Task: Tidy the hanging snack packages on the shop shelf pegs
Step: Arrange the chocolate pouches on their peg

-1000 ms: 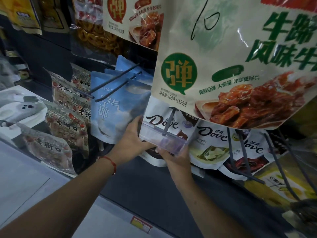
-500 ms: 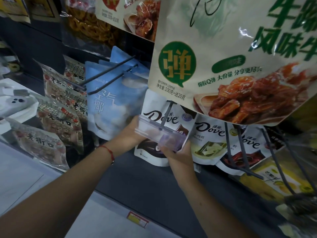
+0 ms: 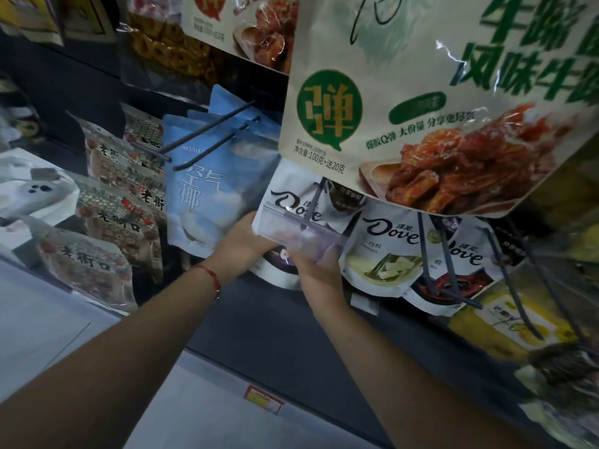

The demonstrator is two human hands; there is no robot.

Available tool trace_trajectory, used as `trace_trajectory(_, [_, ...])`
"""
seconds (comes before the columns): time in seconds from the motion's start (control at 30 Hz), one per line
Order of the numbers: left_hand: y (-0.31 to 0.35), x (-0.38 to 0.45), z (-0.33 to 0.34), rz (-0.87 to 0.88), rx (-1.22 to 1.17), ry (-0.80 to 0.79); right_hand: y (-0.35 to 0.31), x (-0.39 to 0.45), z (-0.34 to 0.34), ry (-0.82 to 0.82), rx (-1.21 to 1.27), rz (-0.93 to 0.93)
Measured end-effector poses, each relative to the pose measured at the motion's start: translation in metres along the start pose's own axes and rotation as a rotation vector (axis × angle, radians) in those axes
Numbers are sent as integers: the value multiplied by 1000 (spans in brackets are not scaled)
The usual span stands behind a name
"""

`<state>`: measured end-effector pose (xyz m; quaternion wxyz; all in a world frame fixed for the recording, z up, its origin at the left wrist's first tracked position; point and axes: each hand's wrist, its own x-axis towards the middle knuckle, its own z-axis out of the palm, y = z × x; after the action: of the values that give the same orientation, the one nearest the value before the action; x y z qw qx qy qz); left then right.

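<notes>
— Where is the Dove bag (image 3: 285, 202) now?

— On its peg, behind the clear tag (image 3: 299, 233). Your left hand (image 3: 244, 239) holds its left edge; your right hand (image 3: 319, 270) grips it from below, fingers curled.

— How do I do this well?

— I think: push it straight back, level, and do not bend the tag.

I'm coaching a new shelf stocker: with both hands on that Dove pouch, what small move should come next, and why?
Probably square it up: the left hand and right hand hold the leftmost Dove pouch, which hangs tilted behind the clear label holder, unlike the neighbouring Dove pouch.
</notes>
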<state>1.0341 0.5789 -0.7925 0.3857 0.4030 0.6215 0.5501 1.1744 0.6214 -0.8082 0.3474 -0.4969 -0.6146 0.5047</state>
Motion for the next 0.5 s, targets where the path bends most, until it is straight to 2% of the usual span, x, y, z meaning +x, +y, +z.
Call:
trace_trajectory(0.1, [3, 6, 8, 20, -1, 62, -10, 13, 6, 35, -68, 66])
trace_trajectory(0.23, [4, 5, 8, 26, 35, 60, -9, 13, 1, 4, -129, 148])
trace_trajectory(0.37, [-2, -7, -2, -17, 234, 33, -8, -1, -15, -60, -119, 90])
trace_trajectory(0.5, [8, -47, -7, 31, 380, 13, -6, -23, -40, -116, -133, -6])
